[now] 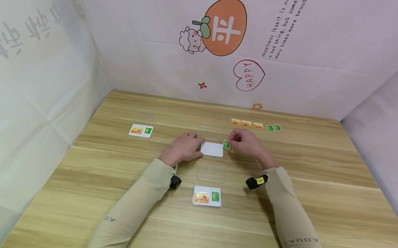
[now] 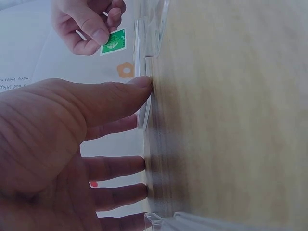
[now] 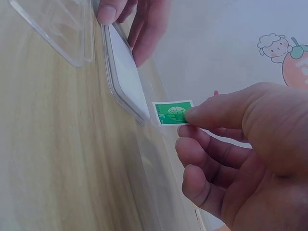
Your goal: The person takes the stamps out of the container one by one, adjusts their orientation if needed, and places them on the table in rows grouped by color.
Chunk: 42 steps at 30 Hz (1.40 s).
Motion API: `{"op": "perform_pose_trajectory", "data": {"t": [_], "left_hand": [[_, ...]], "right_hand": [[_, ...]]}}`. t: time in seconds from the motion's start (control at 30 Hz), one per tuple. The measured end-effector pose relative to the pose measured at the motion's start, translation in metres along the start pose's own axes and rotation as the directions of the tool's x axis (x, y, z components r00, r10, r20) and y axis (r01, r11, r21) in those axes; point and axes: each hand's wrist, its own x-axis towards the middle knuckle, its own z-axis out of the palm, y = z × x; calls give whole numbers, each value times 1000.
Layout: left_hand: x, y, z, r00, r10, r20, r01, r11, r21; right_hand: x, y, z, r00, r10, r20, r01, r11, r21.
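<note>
A blank white card (image 1: 212, 149) lies in a clear plastic case (image 3: 113, 82) at the middle of the table. My left hand (image 1: 185, 147) holds the case at its left end, thumb on the near edge and index finger on the far edge; its other fingers touch the table. Between thumb and fingers, my right hand (image 1: 246, 142) pinches a small green postage stamp (image 3: 171, 113) with a pale globe on it. That stamp hangs at the card's right end, its printed face showing. Whether it touches the card is unclear.
Behind the right hand lie several loose stamps, orange ones (image 1: 246, 123) and green ones (image 1: 273, 127). Cards bearing an orange and a green stamp lie at left (image 1: 141, 131) and in front (image 1: 207, 197). Other clear cases (image 1: 212, 172) surround the middle; the left forearm partly covers another card.
</note>
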Motion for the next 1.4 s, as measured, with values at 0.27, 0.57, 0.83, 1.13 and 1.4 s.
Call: {"op": "perform_pose_trajectory", "data": {"t": [0.27, 0.57, 0.83, 1.13, 1.4], "left_hand": [[0, 0, -1, 1000, -3, -5, 3, 1000, 11], [3, 1, 5, 1000, 5, -1, -5, 1000, 3], [1, 1, 3, 1000, -2, 5, 2, 1000, -8], [1, 0, 2, 1000, 0, -2, 0, 1000, 2], [1, 0, 1, 1000, 0, 2, 0, 1000, 5]], "right_hand": [[-1, 0, -4, 1000, 28, -6, -28, 1000, -15], [-3, 5, -16, 999, 28, -36, -30, 997, -77], [-5, 14, -24, 999, 16, -46, -20, 995, -99], [-5, 19, -36, 999, 17, -35, -22, 990, -142], [-3, 24, -47, 1000, 14, 9, -12, 983, -183]]}}
